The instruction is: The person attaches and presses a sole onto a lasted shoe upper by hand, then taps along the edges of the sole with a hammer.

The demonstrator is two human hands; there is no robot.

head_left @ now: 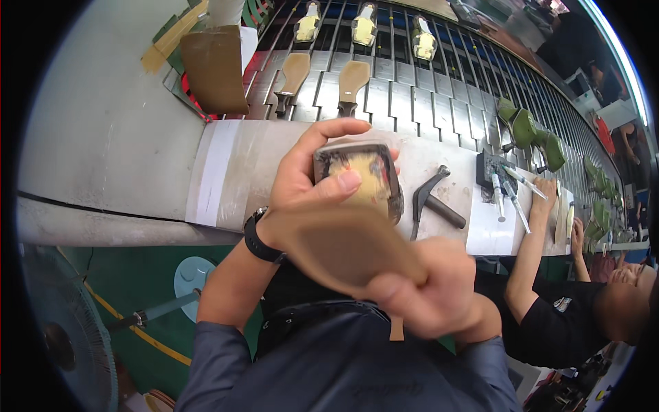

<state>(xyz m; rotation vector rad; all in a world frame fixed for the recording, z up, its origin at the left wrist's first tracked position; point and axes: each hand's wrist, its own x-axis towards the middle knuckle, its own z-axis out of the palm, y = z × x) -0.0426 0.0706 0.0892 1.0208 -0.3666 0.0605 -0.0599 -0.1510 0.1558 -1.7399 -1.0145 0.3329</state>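
My left hand [309, 161] is wrapped round a dark shoe upper [395, 185], its cream-yellow underside turned up and my thumb lying across it. Closer to me, my right hand [439, 292] grips a tan shoe sole [336, 247] by its edge, thumb on top. Motion blurs the sole and the right hand. The sole covers the near end of the upper and part of my left wrist; whether the two pieces touch I cannot tell. Just right of the upper, a hammer [443, 209] and a dark curved tool [424, 192] lie on the worktop.
Beyond the worktop [268, 151], a metal conveyor carries two tan soles [353, 79] and several cream-bottomed shoes [364, 27]. Tube-like applicators [508, 196] lean on a dark block at the right, near green shoes [525, 127]. A co-worker [549, 302] works there. A fan [62, 343] stands left.
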